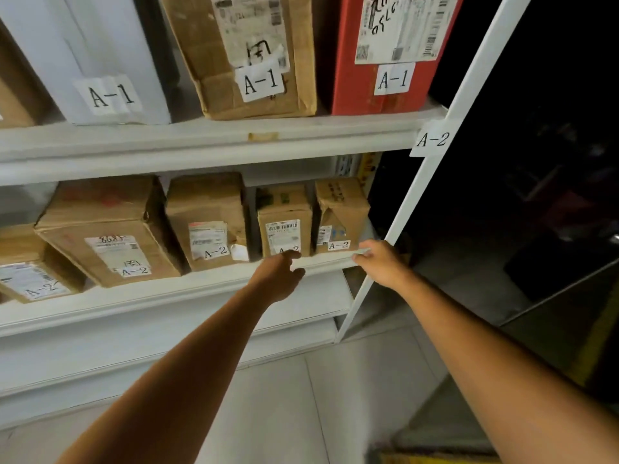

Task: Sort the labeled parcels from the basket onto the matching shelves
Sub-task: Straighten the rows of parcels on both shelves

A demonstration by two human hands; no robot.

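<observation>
Both arms reach toward the A-2 shelf. My left hand hovers at the shelf's front lip with loosely bent fingers, just below a small brown carton marked A-2, and holds nothing. My right hand is at the shelf's right end, fingers touching the lip below the rightmost A-2 carton. More A-2 cartons stand to the left. A paper tag reading A-2 is stuck on the white upright. The basket is out of view.
The shelf above carries a white box, a brown carton and a red carton, all marked A-1. A white slanted post bounds the rack on the right; dark space lies beyond. Pale floor tiles spread below.
</observation>
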